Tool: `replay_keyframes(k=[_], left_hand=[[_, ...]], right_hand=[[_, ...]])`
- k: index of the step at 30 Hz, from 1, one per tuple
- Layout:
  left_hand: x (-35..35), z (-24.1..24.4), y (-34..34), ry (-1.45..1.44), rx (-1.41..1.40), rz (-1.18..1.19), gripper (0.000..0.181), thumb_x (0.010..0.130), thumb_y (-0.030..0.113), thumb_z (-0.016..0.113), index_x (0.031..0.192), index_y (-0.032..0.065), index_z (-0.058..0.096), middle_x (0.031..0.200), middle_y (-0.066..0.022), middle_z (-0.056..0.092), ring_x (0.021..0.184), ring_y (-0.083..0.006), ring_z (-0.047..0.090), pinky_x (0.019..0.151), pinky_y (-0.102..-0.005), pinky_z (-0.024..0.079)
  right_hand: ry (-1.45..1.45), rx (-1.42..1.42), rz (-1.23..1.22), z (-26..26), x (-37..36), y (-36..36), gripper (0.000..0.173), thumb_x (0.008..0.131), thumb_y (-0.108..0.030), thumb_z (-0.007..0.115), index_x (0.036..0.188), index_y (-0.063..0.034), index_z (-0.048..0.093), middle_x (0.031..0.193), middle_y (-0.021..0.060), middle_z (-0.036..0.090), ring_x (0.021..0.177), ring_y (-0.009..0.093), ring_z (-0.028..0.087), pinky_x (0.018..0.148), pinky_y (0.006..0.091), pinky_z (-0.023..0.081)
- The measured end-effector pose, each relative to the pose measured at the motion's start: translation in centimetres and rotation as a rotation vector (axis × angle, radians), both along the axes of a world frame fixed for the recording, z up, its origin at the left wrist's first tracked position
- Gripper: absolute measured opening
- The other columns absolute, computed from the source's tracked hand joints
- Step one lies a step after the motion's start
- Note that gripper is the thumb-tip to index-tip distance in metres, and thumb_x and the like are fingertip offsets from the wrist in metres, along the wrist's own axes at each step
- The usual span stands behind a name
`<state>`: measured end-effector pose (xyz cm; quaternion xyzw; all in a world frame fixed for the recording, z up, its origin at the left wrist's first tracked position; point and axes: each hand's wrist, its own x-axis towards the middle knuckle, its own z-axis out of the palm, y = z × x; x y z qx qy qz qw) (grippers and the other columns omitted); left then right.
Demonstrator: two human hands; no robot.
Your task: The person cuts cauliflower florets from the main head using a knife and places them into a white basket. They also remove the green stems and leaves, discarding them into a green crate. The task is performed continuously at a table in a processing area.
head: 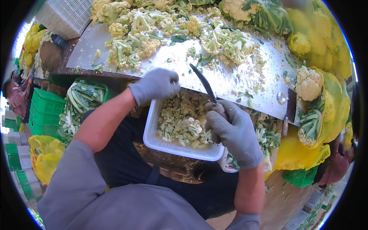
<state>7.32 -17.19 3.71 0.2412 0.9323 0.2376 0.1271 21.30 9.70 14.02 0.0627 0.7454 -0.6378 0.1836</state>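
Note:
My left hand (157,85), in a grey glove, is above the front edge of the metal-topped table (184,61), its fingers curled and blurred; whether it holds anything I cannot tell. In my gloved right hand (234,129) is a knife with a curved dark blade (203,82) pointing up and left over the table edge. Between and below the hands, a white plastic crate (184,152) holds many small cauliflower florets (184,126). Cut cauliflower pieces (141,23) lie in a heap on the table, and another cluster (230,43) lies beyond the blade.
A cleaver (291,106) lies at the table's right edge, near a whole cauliflower (309,83) and yellow net sacks (333,106). Leaves fill a container (106,89) at left, beside stacked green crates (46,109). A white crate (66,17) stands back left. People (20,95) are at both far sides.

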Motion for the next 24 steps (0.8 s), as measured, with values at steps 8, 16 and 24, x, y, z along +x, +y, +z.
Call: replay_keyframes(k=[8, 16, 24], left_hand=[[-14.8, -3.3, -14.8, 0.6, -0.292, 0.392, 0.065, 0.098, 0.052, 0.074, 0.146, 0.0076, 0.069, 0.138, -0.0227, 0.074, 0.126, -0.0438, 0.07, 0.111, -0.0498, 0.055], [-13.3, -6.1, -10.4, 0.8, -0.409, 0.206, 0.072, 0.091, 0.042, 0.084, 0.153, 0.011, 0.064, 0.141, -0.0231, 0.073, 0.129, -0.041, 0.069, 0.114, -0.05, 0.052], [-8.6, -4.2, -2.2, 0.428, 0.185, -0.011, 0.081, 0.086, 0.041, 0.094, 0.156, 0.016, 0.061, 0.151, -0.0169, 0.066, 0.14, -0.0372, 0.061, 0.12, -0.0482, 0.049]], right_hand=[[0.443, -0.405, 0.339, 3.3, 5.2, -6.9, 0.041, 0.096, -0.035, 0.083, 0.114, -0.0014, 0.069, 0.082, 0.0091, 0.072, 0.071, 0.024, 0.071, 0.07, 0.0407, 0.059], [0.291, -0.483, 0.483, 2.7, 4.8, -4.4, 0.041, 0.095, -0.037, 0.082, 0.109, -0.0013, 0.067, 0.08, 0.0104, 0.07, 0.071, 0.026, 0.071, 0.07, 0.0414, 0.058], [0.167, -0.484, 0.527, 1.9, 3.4, -2.8, 0.041, 0.094, -0.038, 0.082, 0.104, -0.0012, 0.065, 0.079, 0.0116, 0.069, 0.071, 0.028, 0.071, 0.071, 0.0422, 0.058]])
